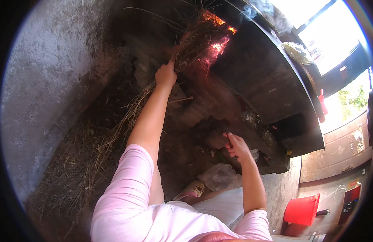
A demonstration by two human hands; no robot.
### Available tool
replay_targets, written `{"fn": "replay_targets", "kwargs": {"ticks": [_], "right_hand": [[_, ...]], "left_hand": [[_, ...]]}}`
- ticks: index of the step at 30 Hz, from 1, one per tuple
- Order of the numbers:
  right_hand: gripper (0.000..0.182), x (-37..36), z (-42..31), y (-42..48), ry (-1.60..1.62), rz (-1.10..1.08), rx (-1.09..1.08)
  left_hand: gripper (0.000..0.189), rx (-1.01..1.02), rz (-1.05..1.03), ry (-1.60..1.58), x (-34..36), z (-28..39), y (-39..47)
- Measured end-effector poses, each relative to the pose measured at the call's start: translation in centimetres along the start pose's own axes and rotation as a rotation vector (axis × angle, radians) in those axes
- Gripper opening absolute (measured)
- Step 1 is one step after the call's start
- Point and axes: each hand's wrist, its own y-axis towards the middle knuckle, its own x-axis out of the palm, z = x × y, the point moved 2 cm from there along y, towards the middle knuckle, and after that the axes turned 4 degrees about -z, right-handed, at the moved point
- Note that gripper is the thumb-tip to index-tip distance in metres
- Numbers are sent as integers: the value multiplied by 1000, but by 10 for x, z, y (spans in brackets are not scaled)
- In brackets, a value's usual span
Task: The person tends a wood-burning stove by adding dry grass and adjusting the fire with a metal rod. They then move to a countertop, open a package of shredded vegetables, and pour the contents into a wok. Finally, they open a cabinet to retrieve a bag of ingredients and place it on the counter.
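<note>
My left hand (166, 74) reaches far forward, its fingers closed at the near end of a bundle of dry grass and twigs (192, 45). The far end of that bundle lies at the glowing mouth of a stove, against flames and embers (218, 47). My right hand (238, 148) is held lower, to the right, in front of the stove's base. Its fingers are closed around a thin dark object (228, 139), mostly hidden by the hand; I cannot tell what it is.
The dark stove front (259, 66) curves along the right, with smoke (260, 7) above its edge. Loose straw (80, 163) litters the floor beside the rough wall (50, 75). A clear plastic bag (221, 177) lies near my shoe (195, 189). A red bucket (301, 209) stands farther right.
</note>
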Motion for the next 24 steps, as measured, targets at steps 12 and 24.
{"fn": "replay_targets", "kwargs": {"ticks": [12, 24], "right_hand": [[24, 35, -86, 47, 406, -67, -54], [21, 27, -44, -77, 335, -69, 10]], "left_hand": [[74, 6, -2, -44, 16, -2, 2], [77, 14, -4, -56, 17, -3, -1]]}}
